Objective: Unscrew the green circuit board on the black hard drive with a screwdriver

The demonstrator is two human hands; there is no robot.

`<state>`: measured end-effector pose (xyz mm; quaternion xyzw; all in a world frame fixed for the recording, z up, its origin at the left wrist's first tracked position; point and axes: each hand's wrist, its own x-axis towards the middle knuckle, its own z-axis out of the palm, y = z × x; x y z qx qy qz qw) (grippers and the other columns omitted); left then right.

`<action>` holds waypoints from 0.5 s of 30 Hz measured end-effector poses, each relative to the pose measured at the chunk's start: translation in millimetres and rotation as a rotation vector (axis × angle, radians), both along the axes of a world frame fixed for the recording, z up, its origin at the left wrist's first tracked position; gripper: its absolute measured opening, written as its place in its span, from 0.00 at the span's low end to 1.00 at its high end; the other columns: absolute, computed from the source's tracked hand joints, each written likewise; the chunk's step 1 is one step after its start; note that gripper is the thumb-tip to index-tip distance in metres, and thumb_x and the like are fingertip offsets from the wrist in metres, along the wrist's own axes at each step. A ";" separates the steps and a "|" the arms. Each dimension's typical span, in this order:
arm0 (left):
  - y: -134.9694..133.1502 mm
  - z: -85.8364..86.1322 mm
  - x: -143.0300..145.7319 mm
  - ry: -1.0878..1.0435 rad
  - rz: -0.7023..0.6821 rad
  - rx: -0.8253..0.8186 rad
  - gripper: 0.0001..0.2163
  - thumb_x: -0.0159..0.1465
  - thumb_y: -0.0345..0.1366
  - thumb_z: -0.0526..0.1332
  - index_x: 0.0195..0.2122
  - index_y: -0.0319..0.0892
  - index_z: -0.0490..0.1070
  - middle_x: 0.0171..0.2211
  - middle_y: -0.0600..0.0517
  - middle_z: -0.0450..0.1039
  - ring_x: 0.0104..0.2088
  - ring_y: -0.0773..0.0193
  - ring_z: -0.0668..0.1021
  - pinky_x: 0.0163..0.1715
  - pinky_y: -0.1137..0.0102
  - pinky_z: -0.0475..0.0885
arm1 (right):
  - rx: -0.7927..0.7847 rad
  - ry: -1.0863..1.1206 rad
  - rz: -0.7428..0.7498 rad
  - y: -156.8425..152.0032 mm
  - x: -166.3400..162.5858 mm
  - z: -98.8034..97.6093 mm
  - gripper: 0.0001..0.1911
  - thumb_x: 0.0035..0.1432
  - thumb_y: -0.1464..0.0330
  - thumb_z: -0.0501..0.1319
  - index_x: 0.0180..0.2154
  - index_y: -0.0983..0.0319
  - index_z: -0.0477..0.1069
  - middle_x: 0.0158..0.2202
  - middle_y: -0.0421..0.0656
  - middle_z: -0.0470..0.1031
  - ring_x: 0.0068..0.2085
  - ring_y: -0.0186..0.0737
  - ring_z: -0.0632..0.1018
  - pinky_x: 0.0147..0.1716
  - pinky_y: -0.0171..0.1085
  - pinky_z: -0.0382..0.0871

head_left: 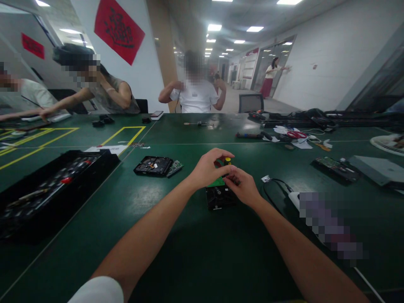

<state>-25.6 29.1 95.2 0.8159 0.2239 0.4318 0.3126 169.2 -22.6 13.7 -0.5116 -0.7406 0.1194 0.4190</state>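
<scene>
Holding a yellow-topped tool (227, 160), the left hand (208, 167) has a narrow grip; the right hand (244, 186) meets it at four o'clock, fingers bent, its hold unclear. Beneath, at six, a black device (216, 203) lies on the green surface (176, 256). From the device: opened black case (151, 166), ten o'clock; black tray (90, 180), nine; grey box (377, 170), three.

Grn tbl (176, 252) w/ blk tray (77, 197), PCB (174, 168), blk unit (216, 202) ctr, gray box (375, 169).

The device (217, 201) lies beneath the hands (208, 168), right of the tray (104, 160).
</scene>
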 end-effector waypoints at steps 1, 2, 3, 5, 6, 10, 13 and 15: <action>-0.3 0.2 0.0 0.000 0.012 0.015 0.13 0.63 0.39 0.71 0.48 0.44 0.79 0.46 0.47 0.76 0.43 0.61 0.79 0.41 0.68 0.77 | 0.004 0.001 -0.007 0.0 -0.6 -0.2 0.06 0.65 0.63 0.64 0.38 0.58 0.71 0.34 0.41 0.74 0.32 0.38 0.74 0.31 0.38 0.68; -0.4 0.3 0.1 0.002 0.023 0.025 0.12 0.63 0.39 0.71 0.47 0.44 0.79 0.46 0.47 0.75 0.42 0.61 0.79 0.41 0.68 0.76 | 0.009 0.001 -0.013 -0.2 -1.0 -0.1 0.07 0.65 0.63 0.65 0.37 0.58 0.71 0.34 0.41 0.73 0.31 0.38 0.74 0.31 0.38 0.68; -0.4 0.3 0.0 0.004 0.033 0.030 0.12 0.63 0.39 0.71 0.47 0.44 0.80 0.45 0.48 0.75 0.42 0.62 0.79 0.40 0.68 0.76 | 0.012 -0.001 -0.017 -0.4 -1.3 0.2 0.07 0.64 0.63 0.65 0.36 0.58 0.71 0.34 0.41 0.73 0.31 0.38 0.74 0.31 0.38 0.68; 0.0 0.0 -0.2 0.005 0.038 0.028 0.12 0.64 0.38 0.71 0.48 0.45 0.80 0.43 0.48 0.76 0.41 0.62 0.79 0.40 0.68 0.76 | 0.017 -0.002 -0.004 -1.1 -1.2 1.5 0.06 0.64 0.63 0.65 0.37 0.58 0.71 0.35 0.41 0.74 0.33 0.39 0.74 0.32 0.38 0.68; 0.3 -0.2 -0.4 0.005 0.036 0.024 0.13 0.64 0.38 0.70 0.49 0.45 0.79 0.43 0.49 0.76 0.41 0.62 0.79 0.40 0.69 0.75 | 0.019 0.000 0.012 -1.4 -0.9 2.2 0.06 0.65 0.63 0.65 0.37 0.58 0.72 0.36 0.42 0.74 0.34 0.39 0.75 0.33 0.39 0.69; 1.7 -0.4 -1.1 -0.007 -0.002 -0.023 0.13 0.67 0.33 0.66 0.53 0.45 0.77 0.48 0.48 0.78 0.45 0.61 0.79 0.43 0.67 0.75 | 0.017 0.019 0.077 -1.9 1.2 3.5 0.06 0.68 0.64 0.61 0.40 0.57 0.76 0.40 0.44 0.76 0.38 0.41 0.77 0.36 0.40 0.71; 2.1 -0.2 -0.7 -0.005 -0.077 -0.075 0.15 0.70 0.30 0.60 0.56 0.46 0.75 0.52 0.48 0.78 0.50 0.60 0.80 0.51 0.64 0.75 | 0.016 0.033 0.065 -1.1 2.4 2.4 0.06 0.68 0.64 0.61 0.40 0.57 0.77 0.40 0.44 0.76 0.38 0.41 0.77 0.36 0.40 0.71; 2.1 -0.4 -0.3 0.007 -0.115 -0.087 0.16 0.70 0.30 0.59 0.57 0.46 0.75 0.54 0.48 0.78 0.52 0.59 0.79 0.55 0.62 0.74 | 0.016 0.036 0.041 -0.4 3.0 1.5 0.06 0.67 0.64 0.62 0.38 0.57 0.76 0.38 0.44 0.76 0.37 0.41 0.76 0.35 0.40 0.70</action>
